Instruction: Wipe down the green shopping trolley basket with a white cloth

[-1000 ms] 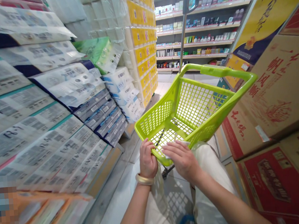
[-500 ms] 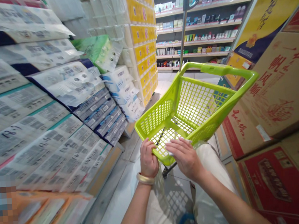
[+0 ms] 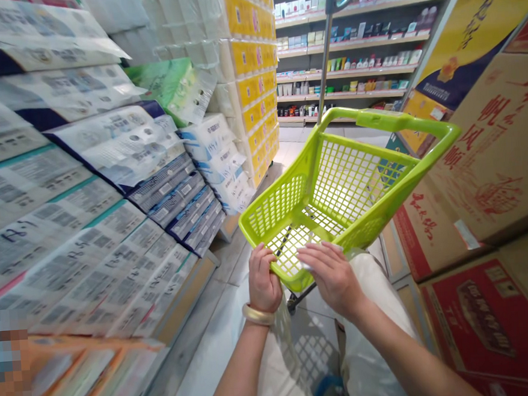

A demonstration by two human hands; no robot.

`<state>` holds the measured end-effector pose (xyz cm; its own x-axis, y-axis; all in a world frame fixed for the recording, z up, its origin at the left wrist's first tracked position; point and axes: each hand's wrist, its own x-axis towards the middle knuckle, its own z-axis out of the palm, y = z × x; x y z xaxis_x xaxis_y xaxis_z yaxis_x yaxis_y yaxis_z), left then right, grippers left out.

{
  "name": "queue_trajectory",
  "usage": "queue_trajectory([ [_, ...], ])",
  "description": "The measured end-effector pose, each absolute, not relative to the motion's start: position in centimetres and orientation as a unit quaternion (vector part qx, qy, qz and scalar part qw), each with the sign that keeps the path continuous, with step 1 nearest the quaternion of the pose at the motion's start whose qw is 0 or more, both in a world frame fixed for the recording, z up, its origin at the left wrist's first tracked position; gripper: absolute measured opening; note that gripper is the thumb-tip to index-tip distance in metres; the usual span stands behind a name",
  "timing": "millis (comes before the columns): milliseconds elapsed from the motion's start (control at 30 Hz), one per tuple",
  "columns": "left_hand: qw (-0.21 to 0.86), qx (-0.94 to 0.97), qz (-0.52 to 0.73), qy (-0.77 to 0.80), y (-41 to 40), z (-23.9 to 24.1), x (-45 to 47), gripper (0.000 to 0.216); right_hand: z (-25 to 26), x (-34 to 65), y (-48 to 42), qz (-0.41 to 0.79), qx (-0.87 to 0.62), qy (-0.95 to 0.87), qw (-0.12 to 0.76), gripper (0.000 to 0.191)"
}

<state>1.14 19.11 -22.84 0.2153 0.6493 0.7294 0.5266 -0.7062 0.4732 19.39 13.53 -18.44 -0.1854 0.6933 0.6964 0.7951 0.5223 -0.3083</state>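
A lime-green plastic shopping basket (image 3: 376, 124) on wheels stands in the aisle in front of me, tilted, with nothing visible inside. My left hand (image 3: 261, 281), with a pale bangle on the wrist, is closed round the basket's near rim. My right hand (image 3: 333, 276) rests on the same rim just to the right, fingers curled over a small white thing (image 3: 305, 265) that I cannot make out. A metal pull handle (image 3: 323, 61) rises behind the basket.
Stacked tissue packs (image 3: 120, 148) wall the left side. Yellow-labelled paper rolls (image 3: 249, 60) are piled further back. Cardboard boxes (image 3: 495, 145) line the right. Shelves of small goods (image 3: 354, 71) close the far end. A narrow tiled floor strip (image 3: 232, 266) runs between.
The basket and both hands have drifted slightly up and right in view. Both grips on the rim are unchanged.
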Motion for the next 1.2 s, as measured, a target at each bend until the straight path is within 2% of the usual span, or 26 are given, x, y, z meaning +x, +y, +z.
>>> queue_trajectory([
  [167, 0.057, 0.777, 0.499, 0.380, 19.1, -22.8, 1.2, 0.030, -18.1, 20.7, 14.1, -0.088, -0.536, -0.708, 0.451, 0.029],
  [400, 0.054, 0.776, 0.499, 0.383, 19.2, -23.0, 1.2, 0.031, -18.7, 18.0, 12.6, -0.046, -0.433, -0.804, 0.405, 0.036],
  [633, 0.064, 0.776, 0.496, 0.384, 19.1, -22.9, 1.2, 0.030, -18.1, 20.6, 14.1, -0.071, -0.532, -0.713, 0.451, 0.031],
  [833, 0.059, 0.775, 0.498, 0.384, 19.2, -23.1, 1.2, 0.030, -18.5, 17.3, 12.7, -0.043, -0.420, -0.816, 0.394, 0.034],
  [1100, 0.062, 0.778, 0.488, 0.391, 19.1, -22.9, 1.3, 0.030, -18.0, 20.2, 14.2, -0.065, -0.531, -0.720, 0.442, 0.032],
  [1200, 0.058, 0.774, 0.493, 0.392, 19.2, -23.0, 1.3, 0.028, -18.2, 18.7, 13.5, -0.059, -0.489, -0.764, 0.417, 0.034],
])
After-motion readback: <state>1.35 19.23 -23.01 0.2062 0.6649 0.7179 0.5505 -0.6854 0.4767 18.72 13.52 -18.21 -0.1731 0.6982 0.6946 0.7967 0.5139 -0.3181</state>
